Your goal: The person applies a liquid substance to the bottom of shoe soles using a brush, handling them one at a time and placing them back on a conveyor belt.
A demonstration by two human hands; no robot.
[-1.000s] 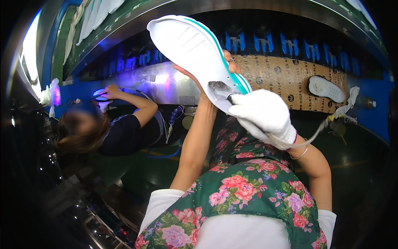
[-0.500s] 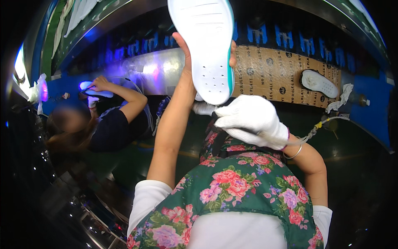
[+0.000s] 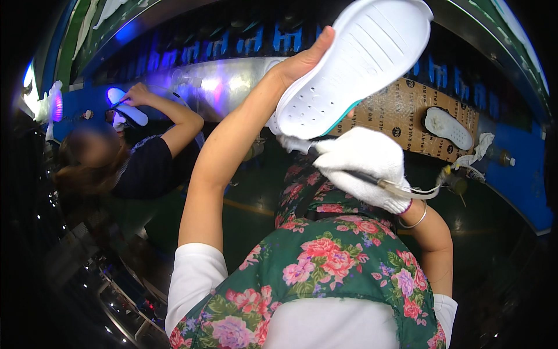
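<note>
A white shoe sole (image 3: 354,64) with a teal edge is raised and tilted in front of me. My left hand (image 3: 305,61) is closed round its left side, thumb showing and the other fingers mostly hidden behind. In a white knit glove, my right hand (image 3: 369,166) grips a dark-handled brush (image 3: 299,145). A clear tube (image 3: 415,192) runs back from the handle past my wrist. The bristle end is just below the sole's perforated end; whether it touches, I cannot tell. Part of another white piece (image 3: 272,123) shows behind that end.
Printed brown cardboard (image 3: 395,119) covers the bench, with another white sole (image 3: 449,128) on it. A crumpled white cloth (image 3: 482,146) and a bottle (image 3: 504,156) stand to the right. At left, a co-worker (image 3: 157,160) handles a blue-lit sole (image 3: 135,113). Blue holders (image 3: 250,42) line the back.
The sole has swung to the right and tilted, its upper end now leaning right. My left hand moved up and right with it. The brush, blurred before, shows more clearly.
</note>
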